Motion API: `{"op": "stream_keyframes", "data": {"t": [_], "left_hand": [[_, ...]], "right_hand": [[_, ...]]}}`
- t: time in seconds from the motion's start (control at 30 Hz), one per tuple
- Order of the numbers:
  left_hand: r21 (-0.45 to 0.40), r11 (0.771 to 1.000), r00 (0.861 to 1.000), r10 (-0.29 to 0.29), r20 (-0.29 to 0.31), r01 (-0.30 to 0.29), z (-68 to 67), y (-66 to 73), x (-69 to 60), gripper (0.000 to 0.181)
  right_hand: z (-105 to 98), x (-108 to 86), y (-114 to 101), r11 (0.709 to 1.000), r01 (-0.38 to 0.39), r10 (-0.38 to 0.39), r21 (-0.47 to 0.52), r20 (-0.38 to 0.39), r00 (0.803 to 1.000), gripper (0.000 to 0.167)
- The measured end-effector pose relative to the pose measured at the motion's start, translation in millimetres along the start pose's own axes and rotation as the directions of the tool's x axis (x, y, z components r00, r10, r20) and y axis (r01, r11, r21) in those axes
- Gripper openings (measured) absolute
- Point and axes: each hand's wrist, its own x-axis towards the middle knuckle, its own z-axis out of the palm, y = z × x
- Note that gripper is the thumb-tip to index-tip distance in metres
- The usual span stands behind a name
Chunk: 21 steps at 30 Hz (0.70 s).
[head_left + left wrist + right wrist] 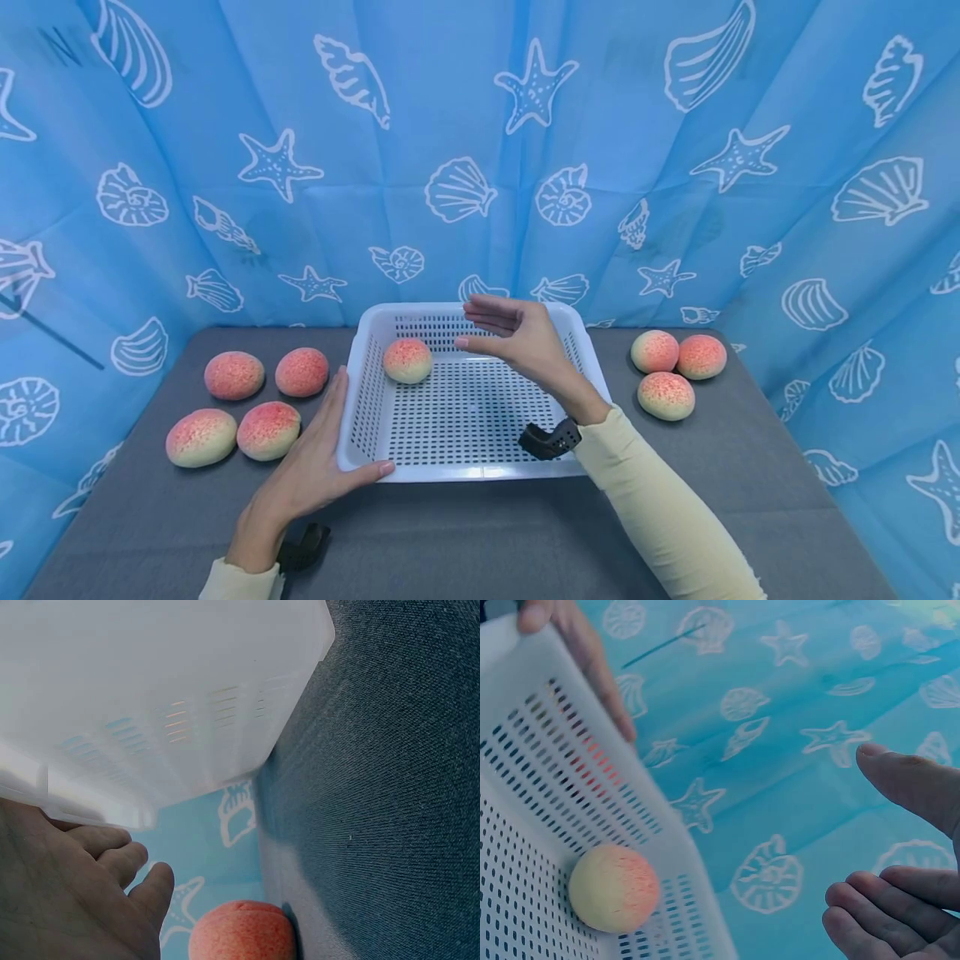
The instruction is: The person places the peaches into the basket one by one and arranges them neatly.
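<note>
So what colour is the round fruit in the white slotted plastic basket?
The round fruit is pale yellow, speckled coral pink on top; clearest in head view.

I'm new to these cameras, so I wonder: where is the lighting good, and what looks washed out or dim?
Head view: bright, fairly sharp, soft shadow on the table before the basket; left wrist: basket washed out, left hand dim; right wrist: hazy, curtain palest top right, right hand dim.
</note>
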Motion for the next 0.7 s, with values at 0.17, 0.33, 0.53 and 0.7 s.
{"op": "stream_keyframes", "data": {"t": [0.17,0.33,0.53,0.7], "left_hand": [[-0.006,1.000,1.000,0.004,0.000,-0.004,-0.2,-0.8,0.7,0.134],[-0.008,1.000,1.000,0.011,-0.006,-0.011,-0.2,-2.0,2.1,0.135],[-0.009,1.000,1.000,0.007,-0.002,-0.007,-0.4,-1.3,1.8,0.135],[-0.010,1.000,1.000,0.013,0.000,-0.013,-0.5,-0.6,1.5,0.135]], "right_hand": [[-16,-23.2,-4,0.996,0.049,-0.044,0.080,-0.058,0.997,0.064],[-32,-47.3,-2,0.988,0.076,-0.060,0.132,-0.121,0.991,0.064],[-46,-76.5,8,0.989,0.057,-0.032,0.134,-0.184,0.982,0.065],[-53,-95.4,17,0.992,0.039,-0.009,0.116,-0.247,0.969,0.066]]}}
